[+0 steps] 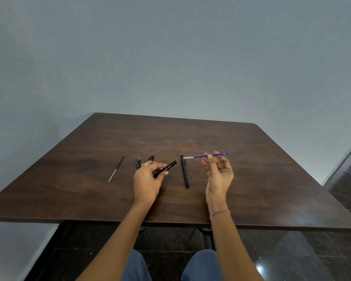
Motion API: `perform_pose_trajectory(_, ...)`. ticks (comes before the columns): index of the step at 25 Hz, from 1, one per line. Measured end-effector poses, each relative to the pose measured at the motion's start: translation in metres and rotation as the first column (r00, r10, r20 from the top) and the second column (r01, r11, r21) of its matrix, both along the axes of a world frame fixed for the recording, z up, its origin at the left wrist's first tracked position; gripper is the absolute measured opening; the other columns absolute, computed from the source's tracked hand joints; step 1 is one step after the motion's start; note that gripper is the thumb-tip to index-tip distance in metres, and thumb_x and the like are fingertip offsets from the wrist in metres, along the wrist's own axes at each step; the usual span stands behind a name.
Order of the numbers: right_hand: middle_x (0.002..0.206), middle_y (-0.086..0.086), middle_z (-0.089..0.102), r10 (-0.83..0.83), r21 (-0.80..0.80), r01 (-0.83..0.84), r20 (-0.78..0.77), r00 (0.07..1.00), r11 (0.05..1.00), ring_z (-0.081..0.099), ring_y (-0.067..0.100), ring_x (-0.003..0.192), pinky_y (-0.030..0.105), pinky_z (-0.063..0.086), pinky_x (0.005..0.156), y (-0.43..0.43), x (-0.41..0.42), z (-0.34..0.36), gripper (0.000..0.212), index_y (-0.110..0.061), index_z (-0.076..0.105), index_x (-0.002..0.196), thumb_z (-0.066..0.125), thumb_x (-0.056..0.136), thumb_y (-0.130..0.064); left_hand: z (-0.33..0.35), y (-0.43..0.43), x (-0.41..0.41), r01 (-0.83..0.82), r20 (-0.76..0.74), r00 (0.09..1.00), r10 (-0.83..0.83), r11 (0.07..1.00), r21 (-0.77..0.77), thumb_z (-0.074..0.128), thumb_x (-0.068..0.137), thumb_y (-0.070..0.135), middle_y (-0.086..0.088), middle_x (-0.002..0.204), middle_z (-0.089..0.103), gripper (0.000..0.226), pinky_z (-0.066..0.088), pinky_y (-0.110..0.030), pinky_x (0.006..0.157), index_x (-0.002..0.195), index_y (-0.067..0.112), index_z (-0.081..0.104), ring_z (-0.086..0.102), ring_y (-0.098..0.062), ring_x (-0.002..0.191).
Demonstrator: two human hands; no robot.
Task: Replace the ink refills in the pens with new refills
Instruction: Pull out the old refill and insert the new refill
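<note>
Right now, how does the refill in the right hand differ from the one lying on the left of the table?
The blue refill is pinched in the right hand, held above the table and roughly level. The dark refill lies untouched on the table, slanted. The first has a blue body, the second a blackish one. Both are thin with a pale end.

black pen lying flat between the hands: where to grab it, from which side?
Pinch the black pen at mid-barrel from above, fingers on its left and right flanks. It lies flat on the table, long axis running near to far, bare wood either side. Avoid the far end: the blue refill in the right hand ends just there.
</note>
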State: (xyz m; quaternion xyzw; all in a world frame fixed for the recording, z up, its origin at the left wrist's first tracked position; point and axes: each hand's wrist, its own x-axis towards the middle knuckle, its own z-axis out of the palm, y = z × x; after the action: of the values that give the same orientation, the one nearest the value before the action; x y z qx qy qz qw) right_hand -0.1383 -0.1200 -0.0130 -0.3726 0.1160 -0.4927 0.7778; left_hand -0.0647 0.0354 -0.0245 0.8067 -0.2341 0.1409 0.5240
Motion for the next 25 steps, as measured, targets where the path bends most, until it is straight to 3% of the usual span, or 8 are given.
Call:
perform_pose_trajectory(6, 0.088, 0.017, 0.070, 0.067, -0.111, -0.074, -0.067, 0.995, 0.991, 0.071, 0.019, 0.079, 0.026, 0.058, 0.070, 0.006, -0.003, 0.002, 0.019, -0.005, 0.062, 0.099, 0.067, 0.083, 0.003, 0.000, 0.001, -0.002, -0.007, 0.034, 0.999, 0.006, 0.999, 0.035, 0.077, 0.073, 0.010, 0.010, 0.093, 0.067, 0.024, 0.054, -0.027, 0.085, 0.095, 0.017, 0.073, 0.063, -0.006, 0.085)
perform_pose_trajectory(13, 0.081, 0.005, 0.075, 0.066, -0.165, -0.080, -0.083, 0.994, 0.983, 0.072, 0.018, 0.079, 0.026, 0.058, 0.071, 0.006, -0.003, -0.001, 0.018, -0.009, 0.064, 0.098, 0.069, 0.083, 0.000, 0.001, 0.001, -0.005, -0.011, 0.106, 0.994, 0.000, 0.995, 0.098, 0.076, 0.077, 0.013, 0.004, 0.098, 0.068, 0.024, 0.053, -0.027, 0.079, 0.101, 0.015, 0.074, 0.063, -0.010, 0.082)
perform_pose_trajectory(18, 0.083, 0.003, 0.074, 0.095, -0.335, -0.154, -0.185, 0.978, 0.930, 0.072, 0.017, 0.077, 0.024, 0.058, 0.069, 0.011, 0.000, -0.003, 0.018, -0.004, 0.063, 0.099, 0.070, 0.082, 0.001, 0.002, 0.001, -0.005, 0.004, 0.139, 0.990, -0.021, 0.993, 0.120, 0.075, 0.078, 0.013, 0.003, 0.096, 0.067, 0.025, 0.053, -0.029, 0.077, 0.102, 0.016, 0.074, 0.062, -0.011, 0.082)
perform_pose_trajectory(21, 0.079, 0.005, 0.073, 0.082, -0.444, -0.193, -0.257, 0.963, 0.875, 0.073, 0.021, 0.078, 0.025, 0.058, 0.068, 0.015, -0.001, -0.004, 0.034, -0.017, 0.060, 0.111, 0.072, 0.082, -0.003, 0.002, 0.001, -0.005, 0.009, 0.139, 0.990, -0.025, 0.993, 0.116, 0.075, 0.078, 0.014, 0.004, 0.097, 0.067, 0.025, 0.053, -0.026, 0.077, 0.102, 0.016, 0.074, 0.061, -0.009, 0.082)
perform_pose_trajectory(25, 0.078, 0.009, 0.072, 0.065, -0.481, -0.193, -0.270, 0.961, 0.855, 0.072, 0.023, 0.075, 0.027, 0.057, 0.065, 0.016, -0.002, -0.006, 0.062, -0.027, 0.041, 0.131, 0.073, 0.081, -0.006, 0.002, 0.000, -0.005, 0.022, 0.132, 0.991, -0.037, 0.993, 0.113, 0.075, 0.077, 0.013, 0.002, 0.097, 0.067, 0.025, 0.054, -0.029, 0.078, 0.102, 0.016, 0.074, 0.062, -0.011, 0.083)
